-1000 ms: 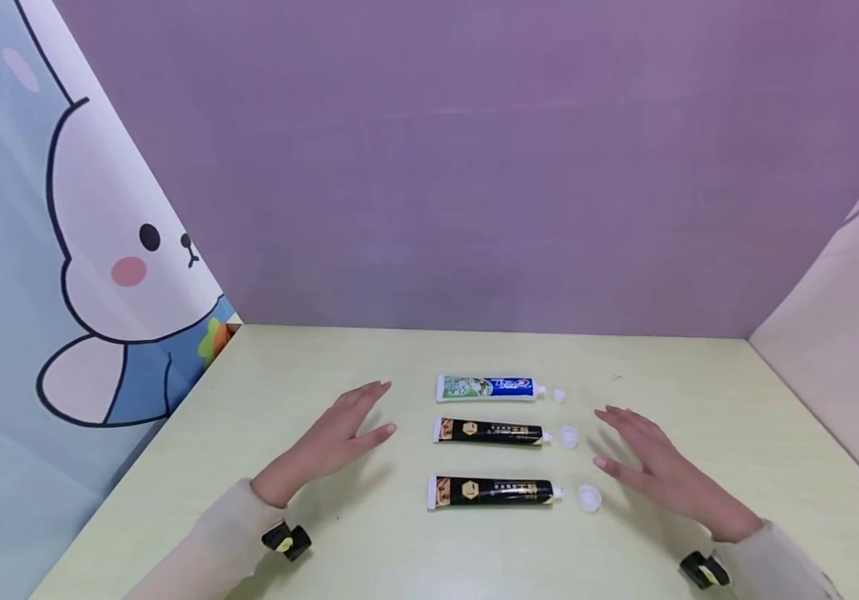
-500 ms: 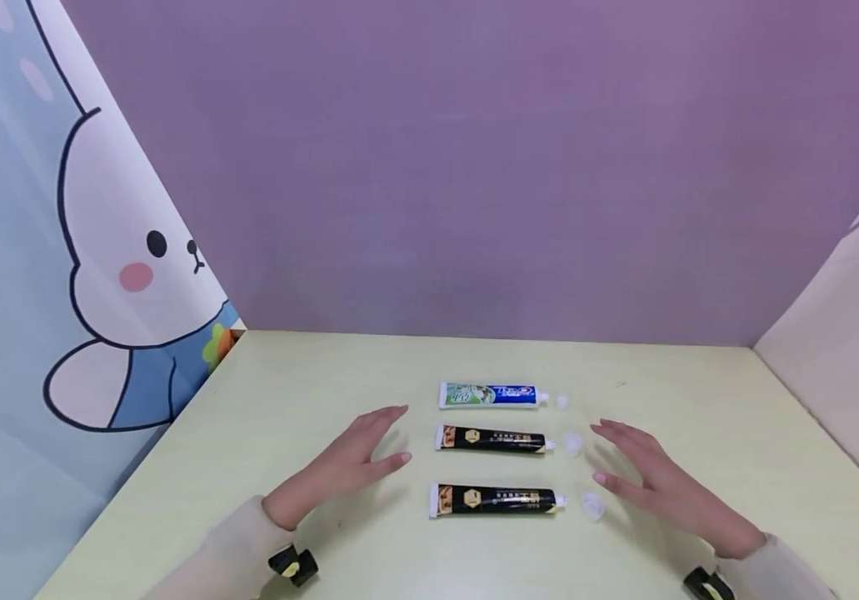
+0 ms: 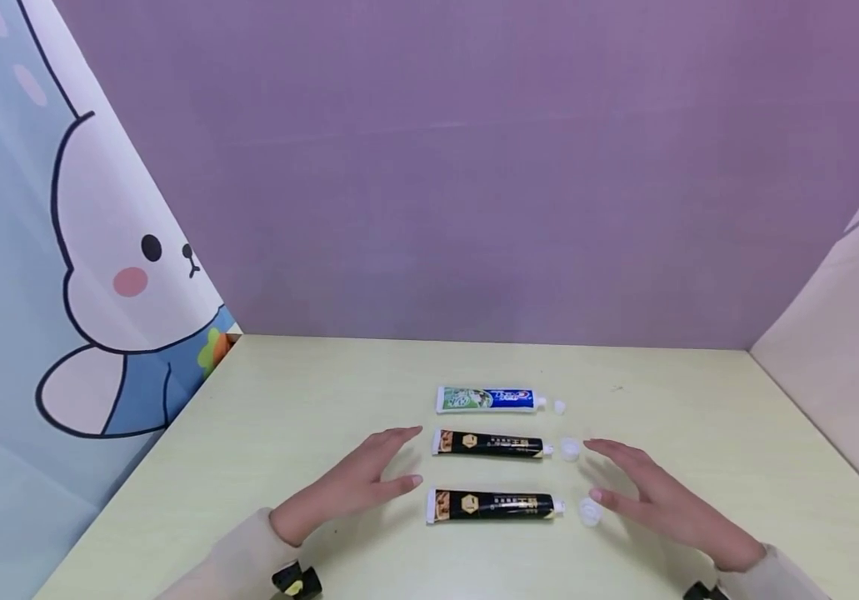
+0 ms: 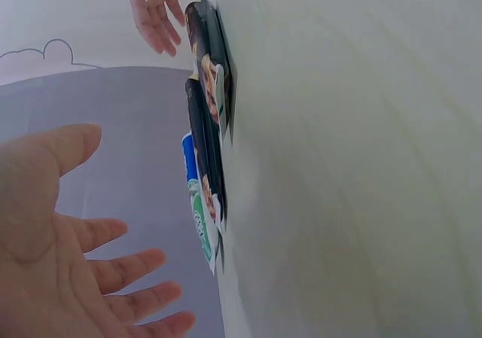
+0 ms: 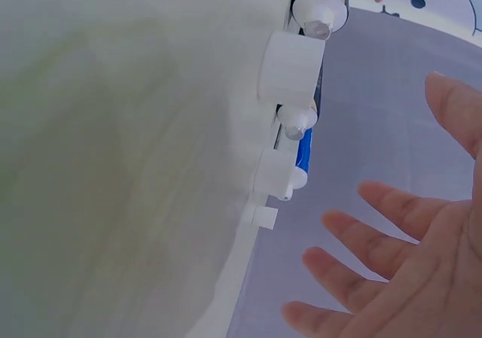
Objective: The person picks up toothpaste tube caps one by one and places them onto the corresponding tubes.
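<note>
Three uncapped toothpaste tubes lie in a column on the table, nozzles to the right: a green and blue tube (image 3: 487, 400) at the back, a black tube (image 3: 491, 443) in the middle and another black tube (image 3: 494, 505) nearest. By each nozzle stands a white cap: a small cap (image 3: 560, 407), a middle cap (image 3: 569, 449) and a near cap (image 3: 590, 512). My left hand (image 3: 357, 479) hovers left of the black tubes, fingers spread, holding nothing. On the other side my right hand (image 3: 650, 492) hovers beside the two larger caps, its fingers apart and holding nothing.
The pale table (image 3: 309, 375) ends at a purple backdrop (image 3: 474, 183) behind the tubes. A curtain with a cartoon rabbit (image 3: 129, 242) hangs at the left, and a whitish panel (image 3: 841, 350) stands along the right edge.
My left hand has moved right and nearer to the black tubes. The right hand has come slightly nearer to me and left, towards the caps. Tubes and caps have stayed put.
</note>
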Demonstrator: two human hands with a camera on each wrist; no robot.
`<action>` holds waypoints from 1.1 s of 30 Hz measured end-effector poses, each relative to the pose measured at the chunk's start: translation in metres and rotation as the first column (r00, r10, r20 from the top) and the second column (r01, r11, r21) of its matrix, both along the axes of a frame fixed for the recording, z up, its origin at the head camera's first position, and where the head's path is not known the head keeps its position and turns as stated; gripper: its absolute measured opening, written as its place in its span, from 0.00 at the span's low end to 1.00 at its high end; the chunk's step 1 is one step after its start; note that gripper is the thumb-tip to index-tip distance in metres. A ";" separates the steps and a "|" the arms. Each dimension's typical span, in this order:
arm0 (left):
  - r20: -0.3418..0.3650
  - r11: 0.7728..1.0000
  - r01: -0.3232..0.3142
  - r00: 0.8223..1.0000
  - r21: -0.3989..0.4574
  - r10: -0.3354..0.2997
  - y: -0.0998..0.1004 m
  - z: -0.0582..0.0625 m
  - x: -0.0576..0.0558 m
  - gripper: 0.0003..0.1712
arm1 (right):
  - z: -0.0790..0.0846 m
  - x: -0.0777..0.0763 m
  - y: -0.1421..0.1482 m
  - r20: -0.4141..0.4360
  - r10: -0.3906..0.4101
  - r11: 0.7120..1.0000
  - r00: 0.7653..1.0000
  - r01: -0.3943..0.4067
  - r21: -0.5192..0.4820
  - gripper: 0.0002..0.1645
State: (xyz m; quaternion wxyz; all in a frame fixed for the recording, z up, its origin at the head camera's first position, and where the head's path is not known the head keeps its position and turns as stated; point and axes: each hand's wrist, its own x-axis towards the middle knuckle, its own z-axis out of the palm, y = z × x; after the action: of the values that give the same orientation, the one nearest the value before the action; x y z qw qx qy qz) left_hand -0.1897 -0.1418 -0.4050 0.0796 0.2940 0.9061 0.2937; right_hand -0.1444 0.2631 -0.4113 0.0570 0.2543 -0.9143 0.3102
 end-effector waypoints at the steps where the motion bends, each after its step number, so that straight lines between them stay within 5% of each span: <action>1: 0.004 1.000 0.005 1.000 -0.001 -0.005 0.001 0.000 0.001 0.41 | 0.000 0.001 0.000 -0.005 -0.007 1.000 1.000 0.007 0.012 0.33; 14: 0.188 0.996 0.059 0.980 0.069 -0.071 0.009 -0.005 0.004 0.39 | 0.001 0.007 0.002 0.137 -0.018 0.999 0.990 0.023 -0.036 0.32; 20: 0.224 0.994 0.074 0.970 0.083 -0.091 0.013 -0.007 0.007 0.38 | -0.002 0.007 0.004 0.281 0.018 0.997 0.960 0.004 -0.076 0.33; 25: 0.220 0.991 0.098 0.969 0.089 -0.115 0.014 -0.009 0.007 0.38 | -0.004 0.007 0.005 0.259 0.027 0.999 0.965 -0.017 -0.040 0.33; 33: 0.240 0.989 0.110 0.962 0.095 -0.130 0.018 -0.009 0.008 0.40 | -0.007 0.005 0.009 0.290 0.118 0.989 0.950 -0.086 -0.123 0.33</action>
State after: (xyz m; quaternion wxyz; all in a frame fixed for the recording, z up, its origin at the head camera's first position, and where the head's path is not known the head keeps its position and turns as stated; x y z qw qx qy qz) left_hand -0.1817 -0.1240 -0.4144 0.1968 0.3126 0.8572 0.3587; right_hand -0.1394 0.2723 -0.4187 -0.0830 0.2484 -0.8798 0.3967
